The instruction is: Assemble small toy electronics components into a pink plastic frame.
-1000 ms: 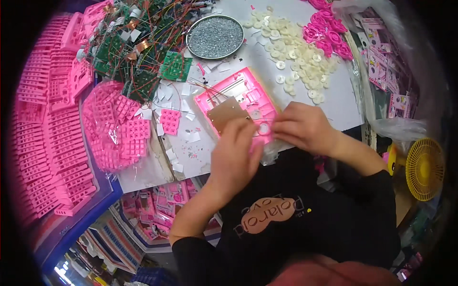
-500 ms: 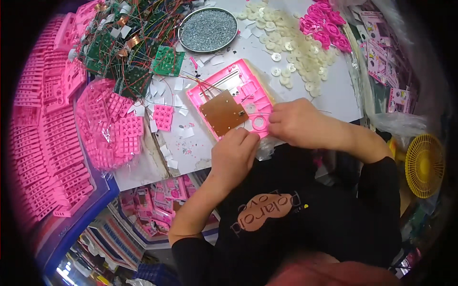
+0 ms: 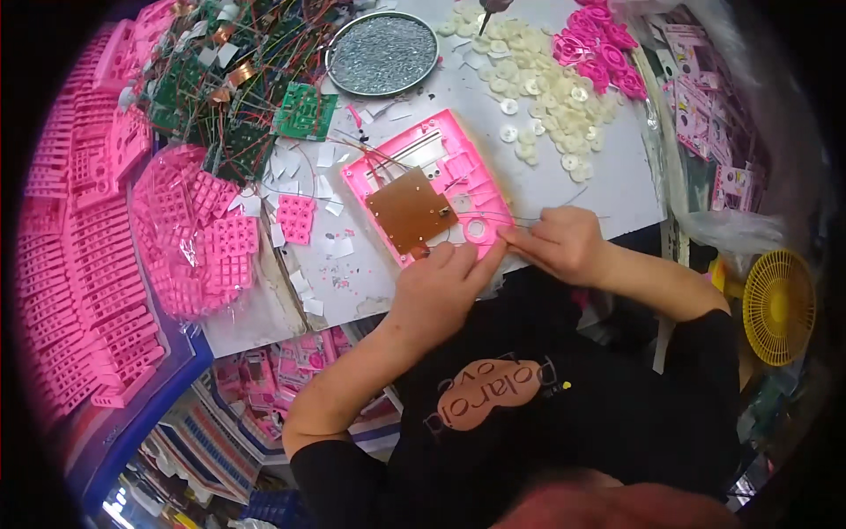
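A pink plastic housing [image 3: 492, 189] lies open on the table, tilted, with its inner ribs and a round ring near its right corner showing. In it sits a brown circuit board [image 3: 410, 212] with thin wires running from its edges. At the housing's near edge, my left hand [image 3: 441, 286] has its fingers curled on the rim, with the index finger reaching toward the near right corner. There the thumb and fingertips of my right hand [image 3: 560, 245] are pinched together, beside thin wires [image 3: 529, 218] that stretch rightward. What lies between those fingertips is too small to make out.
Tangled green boards with wires [image 3: 304, 110] lie far left, beside a round tray of small metal parts [image 3: 383, 53]. Whitish discs [image 3: 551, 97] and pink rings [image 3: 599, 48] spread far right. A dark screwdriver tip [image 3: 486, 18] hangs above. A yellow fan [image 3: 778, 307] stands right.
My left index finger has stretched rightward to my right fingertips. My right hand has turned and drawn slightly nearer, exposing more wire. The screwdriver tip has come into view at the top.
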Demonstrator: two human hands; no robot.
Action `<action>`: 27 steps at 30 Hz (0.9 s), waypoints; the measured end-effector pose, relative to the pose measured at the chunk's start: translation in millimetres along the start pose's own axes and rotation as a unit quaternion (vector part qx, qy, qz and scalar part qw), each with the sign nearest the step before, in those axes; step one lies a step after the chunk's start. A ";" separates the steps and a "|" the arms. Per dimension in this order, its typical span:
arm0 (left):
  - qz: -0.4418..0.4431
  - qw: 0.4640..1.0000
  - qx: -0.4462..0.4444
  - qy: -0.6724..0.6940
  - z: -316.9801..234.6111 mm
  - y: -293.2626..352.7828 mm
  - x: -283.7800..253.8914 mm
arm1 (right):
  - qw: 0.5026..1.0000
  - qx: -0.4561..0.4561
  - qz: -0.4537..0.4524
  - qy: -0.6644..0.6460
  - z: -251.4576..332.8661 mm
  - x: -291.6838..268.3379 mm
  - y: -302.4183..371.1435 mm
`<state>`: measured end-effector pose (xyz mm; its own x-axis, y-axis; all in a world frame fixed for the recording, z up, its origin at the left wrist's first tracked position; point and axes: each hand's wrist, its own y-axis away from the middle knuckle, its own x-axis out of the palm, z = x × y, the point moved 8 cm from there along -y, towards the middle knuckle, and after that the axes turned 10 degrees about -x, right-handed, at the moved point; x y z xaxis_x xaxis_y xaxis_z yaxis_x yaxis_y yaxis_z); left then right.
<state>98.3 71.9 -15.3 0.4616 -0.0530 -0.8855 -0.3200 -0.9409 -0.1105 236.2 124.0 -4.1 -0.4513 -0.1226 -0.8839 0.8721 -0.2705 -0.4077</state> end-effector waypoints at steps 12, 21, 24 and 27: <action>0.079 0.996 0.020 -0.020 -4.5 -0.2 10.4 | 0.976 0.150 0.094 -0.130 -60.8 21.3 -141.1; -0.259 0.923 -0.263 0.106 126.0 -25.6 -68.8 | 0.971 0.202 0.030 -0.128 -73.7 54.1 -144.4; -0.234 0.925 -0.287 0.082 139.9 -38.1 -53.1 | 0.910 0.283 -0.004 -0.304 -75.2 54.5 -128.6; -0.235 0.913 -0.300 0.143 148.0 -38.6 -45.2 | 0.943 0.207 -0.040 -0.259 -67.1 46.0 -126.6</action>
<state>-32.6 160.2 -37.9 0.6561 0.4000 -0.6399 0.4415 -0.8912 -0.1044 117.7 216.7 -8.6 -0.6373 -0.5066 -0.5807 0.7315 -0.6347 -0.2491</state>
